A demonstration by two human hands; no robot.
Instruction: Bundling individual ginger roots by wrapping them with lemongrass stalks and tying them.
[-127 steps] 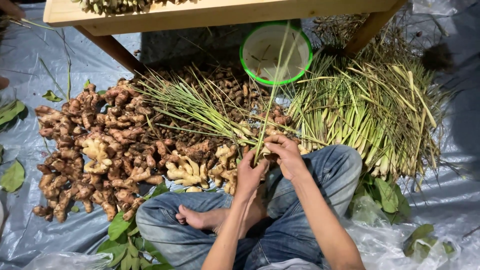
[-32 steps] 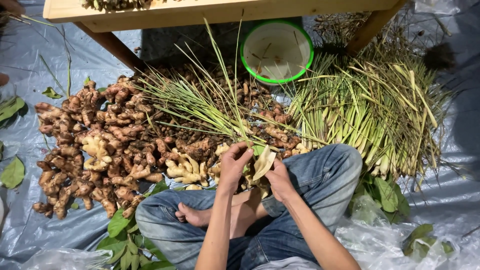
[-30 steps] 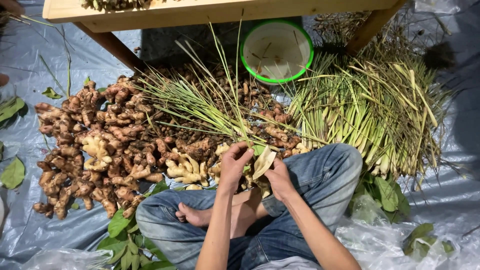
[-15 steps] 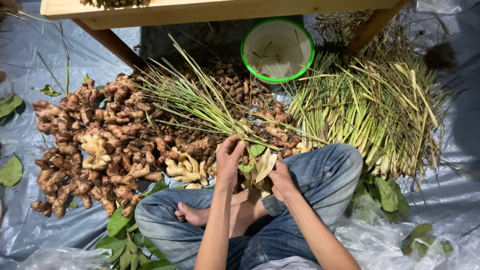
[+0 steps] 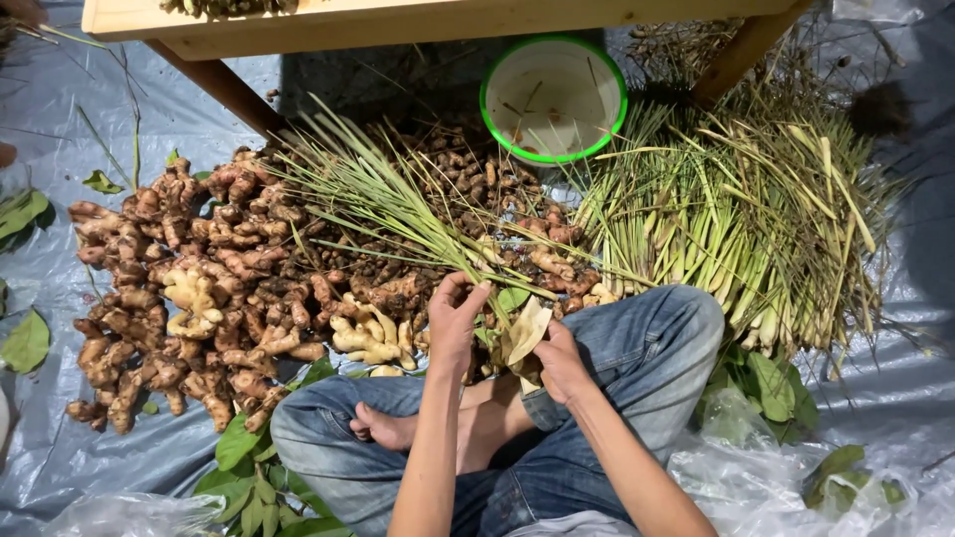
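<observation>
I sit cross-legged in blue jeans on a plastic sheet. My left hand [image 5: 458, 320] grips the base of a bundle of green lemongrass stalks [image 5: 383, 204] that fans out up and to the left over the roots. My right hand [image 5: 559, 358] holds a pale dry leaf wrapper [image 5: 525, 330] at the bundle's base, beside my left hand. A big pile of ginger roots [image 5: 189, 288] lies left of my hands.
A large heap of lemongrass [image 5: 756, 229] lies to the right. A white bowl with a green rim [image 5: 553, 96] sits under a wooden table [image 5: 398, 22]. Loose green leaves [image 5: 254, 477] and crumpled clear plastic [image 5: 746, 457] lie on the grey sheet [image 5: 60, 119].
The lemongrass bundle, upright over the bowl earlier, has swung down and to the left over the roots. Both hands have drawn closer to my lap, and the right now holds a dry leaf.
</observation>
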